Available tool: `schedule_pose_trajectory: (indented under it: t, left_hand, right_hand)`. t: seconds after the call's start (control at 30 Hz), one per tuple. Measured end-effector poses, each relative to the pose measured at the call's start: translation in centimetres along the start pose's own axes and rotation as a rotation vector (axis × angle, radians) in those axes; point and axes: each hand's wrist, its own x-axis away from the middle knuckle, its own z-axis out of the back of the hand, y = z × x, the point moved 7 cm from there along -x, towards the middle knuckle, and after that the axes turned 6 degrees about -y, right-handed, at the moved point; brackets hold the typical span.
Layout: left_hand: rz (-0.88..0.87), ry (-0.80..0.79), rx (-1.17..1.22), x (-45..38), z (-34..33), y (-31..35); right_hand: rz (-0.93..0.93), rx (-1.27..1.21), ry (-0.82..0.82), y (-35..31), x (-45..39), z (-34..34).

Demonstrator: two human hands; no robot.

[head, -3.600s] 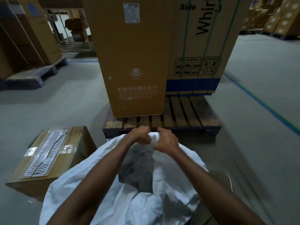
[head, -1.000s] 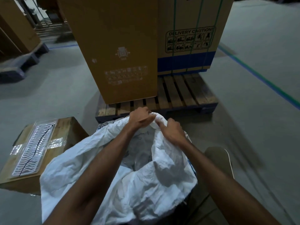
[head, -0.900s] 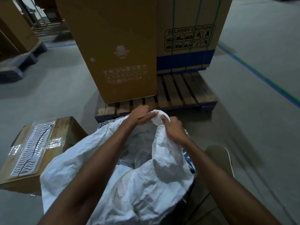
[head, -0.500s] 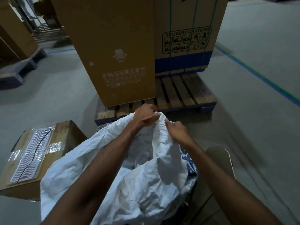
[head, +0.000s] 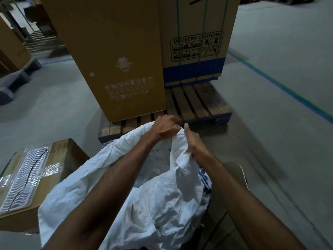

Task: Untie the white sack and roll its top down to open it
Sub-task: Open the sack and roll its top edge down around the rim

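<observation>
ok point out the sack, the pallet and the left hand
sack (head: 162,201), head view, crumpled white front fabric
pallet (head: 196,101), head view, bare wooden slats right of the tall box
left hand (head: 164,128), head view, back of the hand

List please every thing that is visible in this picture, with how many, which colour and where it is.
white sack: 1, white, bottom centre, far edge held by both hands
tall cartons: 2, brown, one with blue band, standing on the pallet
wooden pallet: 1, brown slats, behind the sack
low carton: 1, brown, left of the sack
clear plastic tray: 1, transparent, wavy, on the low carton
floor line: 1, blue-green, right floor
left hand: 1, gripping the sack's edge
right hand: 1, gripping the sack's edge
</observation>
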Motion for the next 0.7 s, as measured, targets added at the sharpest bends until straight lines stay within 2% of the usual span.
schedule_pose_trajectory:
  t: [0.07, 0.17, 0.27, 0.37, 0.43, 0.53, 0.6, 0.63, 0.7]
  left_hand:
    - [0.048, 0.06, -0.017, -0.1, 0.5, -0.2]
    - [0.082, 0.037, 0.023, -0.3, 0.6, -0.5]
    - [-0.015, -0.032, 0.102, -0.2, 0.9, -0.9]
    - [-0.098, -0.149, 0.014, 0.7, 0.1, -1.8]
    - [-0.092, -0.165, -0.082, 1.0, -0.8, -2.5]
    - [-0.084, -0.14, -0.116, 1.0, -1.7, -2.4]
    - [-0.099, -0.086, -0.189, 0.8, -1.3, -1.7]
    - [-0.105, -0.053, -0.217, 0.6, -1.1, -1.4]
    - [-0.086, 0.001, -0.209, 0.4, -0.8, -1.2]
  right_hand:
    - [0.05, 0.187, 0.14, -0.2, 0.9, 0.3]
    - [0.065, 0.066, 0.216, -0.2, 1.0, 0.0]
    - [0.0, -0.087, 0.216, -0.1, 0.0, 0.1]
    - [-0.101, -0.284, 0.078, 0.3, -1.0, 0.2]
    - [-0.138, -0.452, -0.045, 0.8, -1.1, -0.1]
    - [-0.086, -0.506, -0.135, 1.0, -0.8, -0.4]
    - [-0.053, -0.41, -0.16, 1.0, -0.8, -0.7]
    - [-0.052, -0.255, -0.121, 1.0, -0.8, -0.9]
    - [-0.033, 0.067, 0.058, 1.1, -0.5, -0.3]
